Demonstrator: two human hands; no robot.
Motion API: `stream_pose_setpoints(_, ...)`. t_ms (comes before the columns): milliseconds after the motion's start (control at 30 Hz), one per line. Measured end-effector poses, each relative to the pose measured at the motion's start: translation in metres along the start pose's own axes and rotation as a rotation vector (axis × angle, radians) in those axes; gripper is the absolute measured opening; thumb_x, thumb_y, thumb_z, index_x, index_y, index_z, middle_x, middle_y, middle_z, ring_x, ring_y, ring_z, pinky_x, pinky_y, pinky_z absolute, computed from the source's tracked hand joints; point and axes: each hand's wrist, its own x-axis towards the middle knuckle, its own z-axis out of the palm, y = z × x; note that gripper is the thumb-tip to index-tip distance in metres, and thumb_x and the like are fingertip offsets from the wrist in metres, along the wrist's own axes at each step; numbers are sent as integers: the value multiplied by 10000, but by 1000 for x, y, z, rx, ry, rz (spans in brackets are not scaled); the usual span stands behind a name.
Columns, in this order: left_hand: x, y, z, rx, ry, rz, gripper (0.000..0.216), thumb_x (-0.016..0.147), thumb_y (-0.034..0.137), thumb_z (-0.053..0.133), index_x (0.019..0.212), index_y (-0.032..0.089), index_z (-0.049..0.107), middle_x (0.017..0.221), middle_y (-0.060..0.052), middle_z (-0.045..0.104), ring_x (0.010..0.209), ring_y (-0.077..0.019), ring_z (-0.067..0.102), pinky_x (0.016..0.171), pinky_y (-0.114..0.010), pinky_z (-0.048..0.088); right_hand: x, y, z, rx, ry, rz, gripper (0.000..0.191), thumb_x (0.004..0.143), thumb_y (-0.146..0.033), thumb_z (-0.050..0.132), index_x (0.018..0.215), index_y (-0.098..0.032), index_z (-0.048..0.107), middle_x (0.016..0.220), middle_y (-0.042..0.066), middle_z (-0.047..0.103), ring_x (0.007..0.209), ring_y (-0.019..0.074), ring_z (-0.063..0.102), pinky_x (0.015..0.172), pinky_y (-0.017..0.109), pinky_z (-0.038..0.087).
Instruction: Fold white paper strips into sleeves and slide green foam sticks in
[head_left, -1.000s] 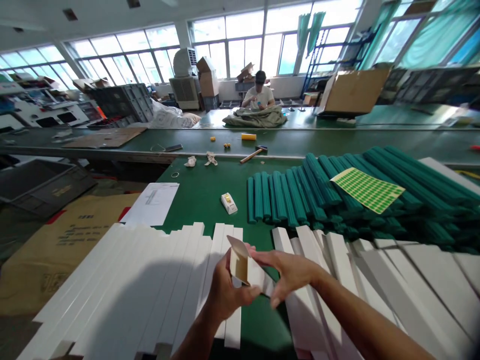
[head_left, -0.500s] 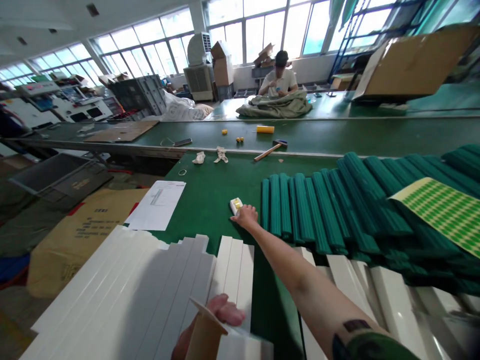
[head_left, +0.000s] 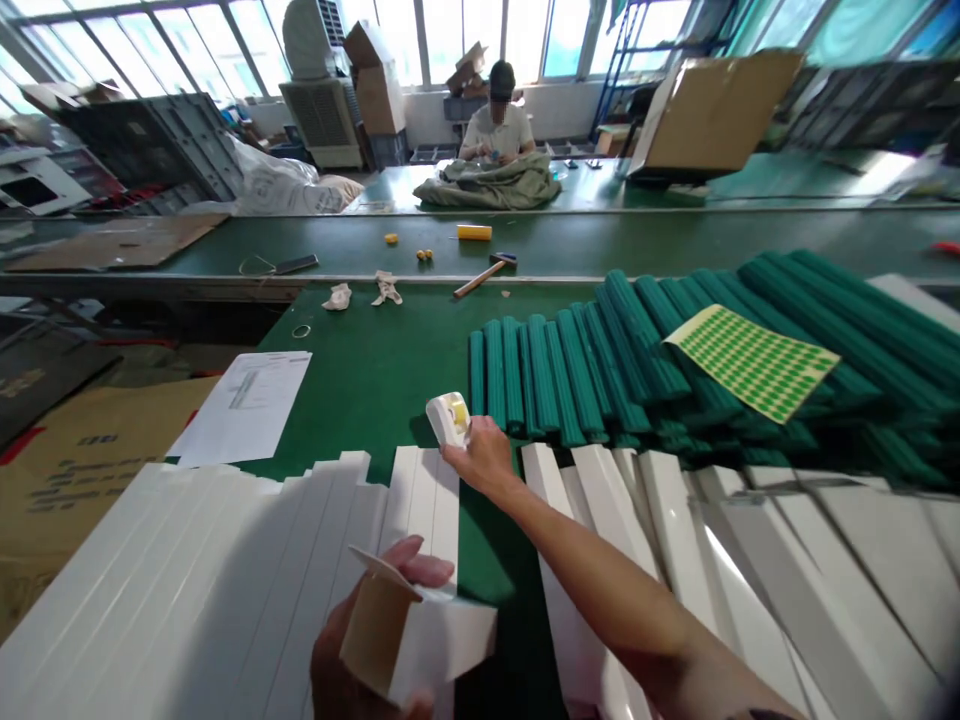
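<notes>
My left hand is closed round one end of a long white carton whose end flap stands open, showing brown card inside. My right hand reaches forward over the green table and grips a small white tape dispenser with a yellowish roll, lifted just above the table. Flat white cartons lie in a fanned row to the left, and more white cartons lie to the right. Behind them is a pile of dark green rolls.
A sheet of green dot stickers lies on the green rolls. A printed paper hangs over the table's left edge. A hammer, rags and small yellow items lie further back. A person sits at a far table beside cardboard boxes.
My right hand left the carton, reached out to the tape dispenser and now holds it, drawn back towards me. My left hand has kept hold of the carton, lower in view.
</notes>
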Motion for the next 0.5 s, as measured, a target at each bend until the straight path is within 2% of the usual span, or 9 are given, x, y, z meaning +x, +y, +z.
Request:
stream_pose_setpoints(67,-3,4,-2,18,-12,51,726,642,670,693,1202,217,599,987,-103,718,915,-313,687,820,-410,577,-37,16,5,0,24,45,397,796,-440,556,1025,-116,577,1012,134,629,938,232,602,795,294,469)
stream_pose_setpoints(133,-7,6,-2,47,2,74,695,644,668,685,1152,196,629,970,-110,719,922,-314,683,869,-424,554,-71,38,17,-37,-10,121,362,812,-426,550,1004,-121,582,977,129,643,899,217,623,769,279,479)
stream_pose_setpoints(233,-8,9,2,87,-17,80,566,621,592,702,1008,180,688,1015,-131,714,969,-330,667,850,-411,552,-109,66,33,-130,-56,202,316,787,-387,600,947,-114,589,927,146,656,856,245,646,744,305,496)
stream_pose_setpoints(300,-6,15,6,111,-54,85,439,599,484,701,921,186,706,1064,-124,706,947,-316,671,757,-372,570,-120,78,37,-192,-39,224,323,784,-359,620,973,-100,572,951,173,652,888,279,647,761,338,500)
stream_pose_setpoints(367,-1,22,12,129,-70,92,376,576,374,673,904,194,709,1053,-96,713,839,-270,685,665,-329,570,-122,84,34,-250,-21,245,385,813,-367,609,1051,-74,536,984,201,641,898,294,652,750,357,504)
stream_pose_setpoints(500,11,35,29,160,-34,106,348,544,244,632,880,190,704,866,-39,742,708,-206,674,627,-275,559,-118,87,22,-320,-27,230,588,834,-485,602,1163,-12,484,1021,245,625,898,304,664,726,363,507)
